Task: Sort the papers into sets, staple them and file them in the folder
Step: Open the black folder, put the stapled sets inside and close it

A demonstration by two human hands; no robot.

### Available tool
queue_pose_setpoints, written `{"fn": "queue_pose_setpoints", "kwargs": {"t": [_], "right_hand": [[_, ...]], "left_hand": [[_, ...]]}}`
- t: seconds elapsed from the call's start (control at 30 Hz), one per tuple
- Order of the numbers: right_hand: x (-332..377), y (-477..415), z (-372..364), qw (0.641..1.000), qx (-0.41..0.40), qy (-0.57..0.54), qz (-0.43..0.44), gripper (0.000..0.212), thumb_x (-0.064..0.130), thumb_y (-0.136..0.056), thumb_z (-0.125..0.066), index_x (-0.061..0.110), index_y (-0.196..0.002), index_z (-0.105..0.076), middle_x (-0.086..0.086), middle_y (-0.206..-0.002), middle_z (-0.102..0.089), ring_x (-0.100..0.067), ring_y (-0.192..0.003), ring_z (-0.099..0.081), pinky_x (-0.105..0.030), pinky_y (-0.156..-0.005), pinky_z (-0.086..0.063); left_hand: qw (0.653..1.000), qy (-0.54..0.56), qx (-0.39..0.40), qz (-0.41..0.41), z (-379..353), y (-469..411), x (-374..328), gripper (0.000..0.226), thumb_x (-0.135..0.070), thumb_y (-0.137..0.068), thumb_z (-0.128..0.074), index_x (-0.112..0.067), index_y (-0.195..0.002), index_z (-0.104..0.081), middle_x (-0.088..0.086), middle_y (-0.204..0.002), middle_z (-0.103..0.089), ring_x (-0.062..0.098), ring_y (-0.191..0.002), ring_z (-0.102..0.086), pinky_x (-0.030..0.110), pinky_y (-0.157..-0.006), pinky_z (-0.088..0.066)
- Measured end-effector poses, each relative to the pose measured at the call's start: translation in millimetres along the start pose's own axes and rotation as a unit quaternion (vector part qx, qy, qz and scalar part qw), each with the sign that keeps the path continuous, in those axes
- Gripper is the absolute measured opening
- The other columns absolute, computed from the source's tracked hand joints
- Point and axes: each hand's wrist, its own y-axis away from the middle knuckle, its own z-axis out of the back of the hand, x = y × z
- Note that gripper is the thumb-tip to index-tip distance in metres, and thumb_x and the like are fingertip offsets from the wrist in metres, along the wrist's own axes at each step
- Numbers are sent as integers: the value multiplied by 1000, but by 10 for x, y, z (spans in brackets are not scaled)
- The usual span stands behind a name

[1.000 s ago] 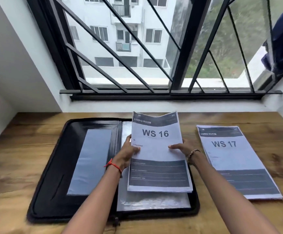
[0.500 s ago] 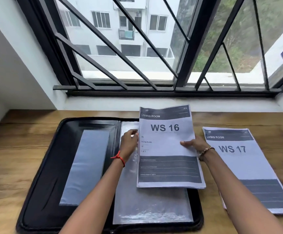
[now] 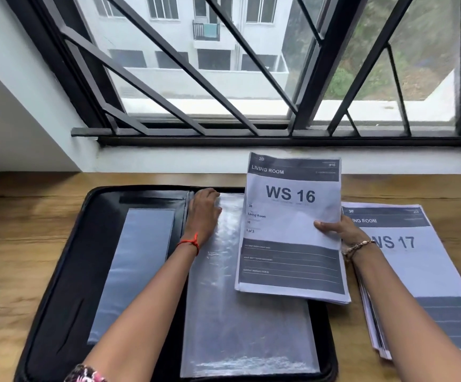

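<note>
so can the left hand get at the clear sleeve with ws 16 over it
Probably yes: the left hand rests on the clear sleeve's top left corner; the right hand holds the WS 16 set over its right side only.

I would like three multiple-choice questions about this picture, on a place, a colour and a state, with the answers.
1. Where lies the WS 17 set? A. on the table, right of the folder B. in the folder C. on the sill
2. The left wrist's thread is: A. blue B. green C. red
3. The folder is: A. zipped shut B. open flat C. upright
Answers: A, it rests on wood beside the folder; C, the thread is plainly red; B, both halves lie spread.
</note>
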Motion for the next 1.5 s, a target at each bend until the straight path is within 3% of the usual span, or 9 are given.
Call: {"fn": "queue_pose_setpoints", "kwargs": {"t": [0.1, 0.23, 0.37, 0.5, 0.7, 0.97, 1.17, 1.3, 1.5], "right_hand": [[-3, 3, -46, 999, 6, -44, 2, 33, -7, -67, -72, 7, -95, -61, -15, -109, -63, -26, -87, -65, -26, -67, -59], [-23, -27, -82, 998, 8, -61, 3, 85, 11, -41, -88, -3, -118, -55, -16, -109, -67, -27, -85, -67, -29, -64, -59], [-8, -38, -102, 997, 29, -73, 21, 105, 29, -13, -95, 5, -109, -60, -3, -91, -73, -20, -81, -71, -27, -65, -57], [56, -38, -160, 994, 37, -99, 43, 98, 27, -14, -95, 11, -104, -61, -2, -90, -74, -19, -81, -71, -29, -65, -57], [154, 18, -237, 993, 39, -101, 47, 95, 29, -10, -95, 13, -98, -62, 1, -84, -74, -18, -75, -71, -26, -60, -57], [296, 48, -249, 992, 11, -101, 72, 93, 28, -12, -95, 8, -97, -62, 0, -83, -74, -19, -75, -71, -28, -62, -57], [639, 33, -365, 986, -39, -97, 129, 89, 33, -12, -94, 12, -93, -62, 6, -79, -74, -14, -73, -70, -23, -60, -56], [962, 22, -568, 975, -75, -82, 194, 63, 16, -29, -90, 16, -85, -62, 13, -71, -72, -12, -75, -67, -20, -63, -55], [1317, -48, -844, 944, -108, 24, 310, 37, -7, -67, -74, 23, -82, -59, 14, -79, -69, -5, -75, -65, -21, -67, -52]], "left_hand": [[998, 9, -55, -4, 9, -13, -1, 18, -2, -84, -62, 2, -101, -66, 15, -108, -61, 30, -106, -53, 35, -93, -42], [998, 7, -68, 14, 35, -44, -32, 11, -1, -83, -64, 1, -94, -66, 16, -101, -62, 30, -102, -51, 34, -85, -40], [997, -21, -78, -14, 29, -114, -28, 8, 5, -80, -64, 1, -86, -66, 17, -89, -65, 35, -92, -54, 40, -75, -43], [995, -42, -85, -13, 1, -113, -15, 18, 6, -85, -53, -3, -93, -67, 11, -96, -66, 30, -100, -53, 34, -78, -31], [993, -8, -113, -40, 70, -98, -17, 11, 9, -72, -67, 0, -78, -68, 15, -79, -66, 33, -80, -60, 36, -64, -44], [995, 5, -79, -58, 77, -67, 53, 16, 4, -76, -68, 0, -92, -68, 15, -92, -66, 31, -93, -56, 36, -79, -44], [993, 103, -48, -31, 60, -52, 147, 14, 11, -76, -65, 0, -83, -70, 14, -92, -63, 23, -91, -55, 19, -73, -40], [982, 185, -43, -11, 72, -17, 177, 17, 16, -72, -66, 6, -85, -71, 15, -89, -62, 20, -85, -57, 27, -72, -54], [980, 170, -101, -23, 100, 23, 180, 15, 18, -69, -66, 4, -72, -70, 16, -76, -65, 19, -71, -56, 16, -60, -39]]}}
